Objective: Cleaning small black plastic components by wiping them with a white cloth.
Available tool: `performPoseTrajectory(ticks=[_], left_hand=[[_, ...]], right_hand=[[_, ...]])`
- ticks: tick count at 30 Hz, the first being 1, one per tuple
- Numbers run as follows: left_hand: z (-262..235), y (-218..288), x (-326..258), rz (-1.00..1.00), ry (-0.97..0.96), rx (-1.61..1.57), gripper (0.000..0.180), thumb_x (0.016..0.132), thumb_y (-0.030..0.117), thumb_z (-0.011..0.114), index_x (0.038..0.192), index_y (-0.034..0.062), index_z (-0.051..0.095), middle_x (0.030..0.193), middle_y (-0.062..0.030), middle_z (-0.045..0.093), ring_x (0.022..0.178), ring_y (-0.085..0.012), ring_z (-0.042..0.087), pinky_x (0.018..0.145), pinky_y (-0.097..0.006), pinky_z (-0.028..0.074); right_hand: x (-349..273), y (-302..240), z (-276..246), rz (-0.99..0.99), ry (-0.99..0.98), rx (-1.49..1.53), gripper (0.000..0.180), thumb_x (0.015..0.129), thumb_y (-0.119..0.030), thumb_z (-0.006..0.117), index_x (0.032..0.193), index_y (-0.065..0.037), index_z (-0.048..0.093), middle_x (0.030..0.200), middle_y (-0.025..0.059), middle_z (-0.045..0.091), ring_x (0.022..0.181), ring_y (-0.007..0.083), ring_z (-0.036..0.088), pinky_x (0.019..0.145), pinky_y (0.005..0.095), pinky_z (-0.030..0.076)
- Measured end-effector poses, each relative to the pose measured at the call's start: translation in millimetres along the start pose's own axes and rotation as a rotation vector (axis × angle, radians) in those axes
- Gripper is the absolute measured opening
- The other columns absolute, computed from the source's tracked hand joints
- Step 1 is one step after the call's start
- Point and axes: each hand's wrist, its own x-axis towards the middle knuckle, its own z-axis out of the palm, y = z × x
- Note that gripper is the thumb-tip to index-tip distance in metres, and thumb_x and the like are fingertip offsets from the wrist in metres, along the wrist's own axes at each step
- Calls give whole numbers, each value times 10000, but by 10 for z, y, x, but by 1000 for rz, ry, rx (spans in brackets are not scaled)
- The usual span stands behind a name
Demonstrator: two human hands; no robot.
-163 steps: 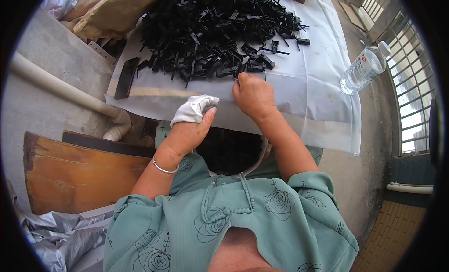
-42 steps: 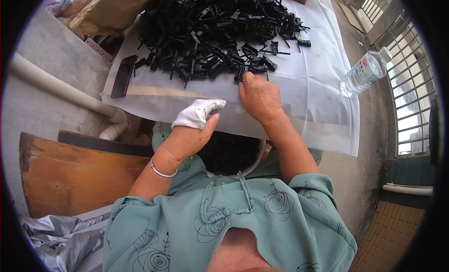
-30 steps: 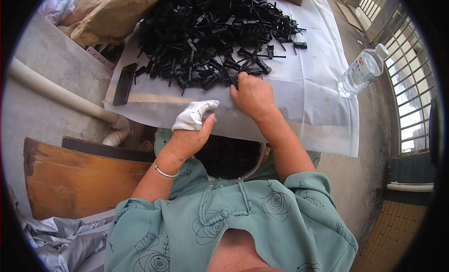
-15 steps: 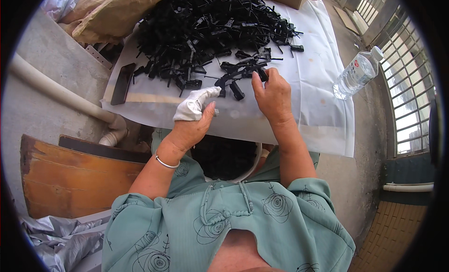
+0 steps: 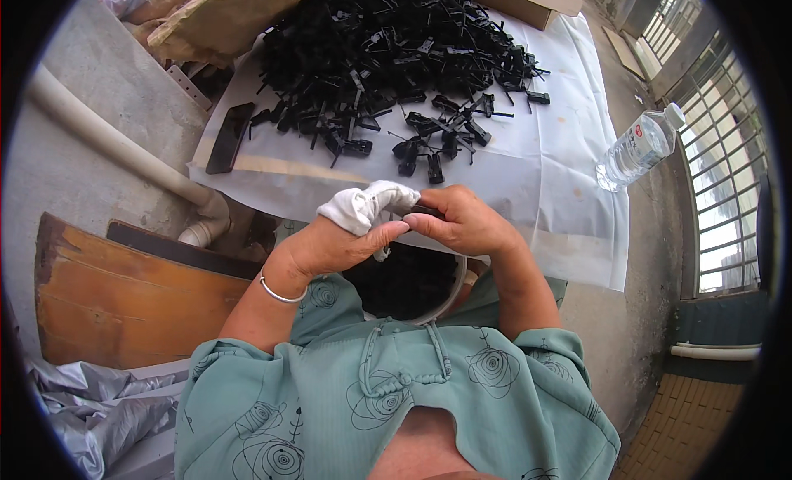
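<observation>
My left hand (image 5: 334, 242), with a white cloth glove (image 5: 367, 204) over its fingers, meets my right hand (image 5: 470, 222) just off the table's near edge. Both are closed, thumb tips almost touching, around a small black plastic part (image 5: 426, 210). Fingers hide most of that part. Directly beyond them, a few similar black parts (image 5: 435, 168) lie loose on the white sheet (image 5: 536, 166). Farther back rises a large heap of black parts (image 5: 388, 51) with thin, stick-like arms. Below my hands, between my knees, stands a pale round tub (image 5: 453, 294) with dark contents.
A dark phone (image 5: 231, 138) lies at the table's left edge. At the right edge stands a clear water bottle (image 5: 639, 147). Cardboard boxes (image 5: 516, 3) and brown paper (image 5: 227, 22) border the heap. A pipe (image 5: 124, 141) and wooden board (image 5: 136, 302) are on my left.
My right hand has come back from the loose parts toward me, bringing a black part to my left hand. The left hand has shifted slightly right, and its fingers have closed.
</observation>
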Motion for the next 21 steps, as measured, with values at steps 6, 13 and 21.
performPoseTrajectory(ticks=[6, 13, 21], left_hand=[[161, -53, -40, -160, 164, -316, 314, 879, 82, 529, 1175, 7, 455, 860, -39, 568, 716, -85, 524, 640, -224, 454], [277, -157, -42, -54, 310, -483, 284, 894, 41, 482, 1174, -1, 457, 884, -42, 565, 655, -95, 555, 571, -221, 470], [337, -122, -14, -123, 383, -438, 322, 845, -24, 506, 1160, 7, 448, 896, -35, 547, 621, -56, 517, 525, -187, 444]], right_hand=[[-11, -49, 220, 64, 343, 135, 251, 840, -236, 620, 803, 3, 553, 585, -5, 418, 540, 99, 365, 484, 247, 322], [32, -59, 474, -224, 681, -102, 160, 787, -78, 657, 744, -12, 517, 573, 2, 431, 493, 82, 366, 461, 218, 322], [7, -64, 252, -19, 365, 25, 238, 911, -200, 492, 800, 9, 516, 681, 116, 529, 600, 228, 471, 580, 313, 415]])
